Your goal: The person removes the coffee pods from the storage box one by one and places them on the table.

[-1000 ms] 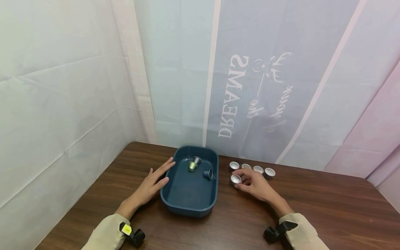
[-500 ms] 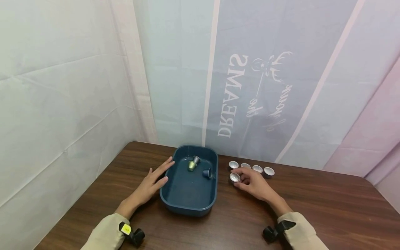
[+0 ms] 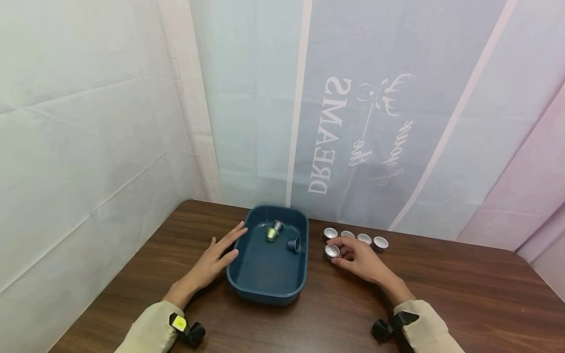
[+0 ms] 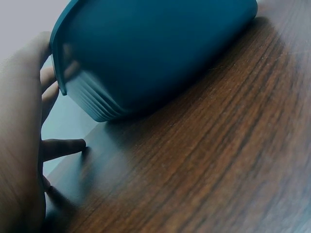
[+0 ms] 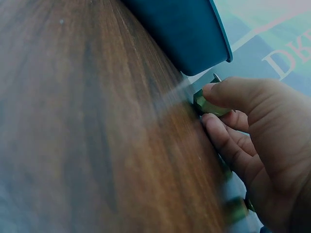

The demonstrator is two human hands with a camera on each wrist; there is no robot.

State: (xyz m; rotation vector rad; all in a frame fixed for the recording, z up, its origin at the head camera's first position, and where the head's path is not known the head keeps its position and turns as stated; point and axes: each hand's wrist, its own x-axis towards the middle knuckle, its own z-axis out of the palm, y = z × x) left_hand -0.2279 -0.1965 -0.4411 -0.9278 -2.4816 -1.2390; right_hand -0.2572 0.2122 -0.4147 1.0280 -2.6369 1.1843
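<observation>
My right hand [image 3: 363,257] pinches a coffee capsule [image 3: 332,251] between thumb and fingers, its silver foil face up, just right of the blue bin [image 3: 266,296]. In the right wrist view the side of this capsule [image 5: 210,105] looks green, and it sits close over the wooden table. My left hand [image 3: 209,264] lies against the bin's left side with fairly straight fingers, fingertips right at the rim. Inside the bin, toward its far end, lie a green capsule [image 3: 271,235], a grey one [image 3: 278,225] and a dark blue one [image 3: 293,245].
Behind my right hand stands a row of several capsules with foil up, such as the leftmost [image 3: 330,233] and the rightmost [image 3: 380,243]. The brown wooden table [image 3: 463,284] ends at a printed fabric curtain [image 3: 256,122] at the back.
</observation>
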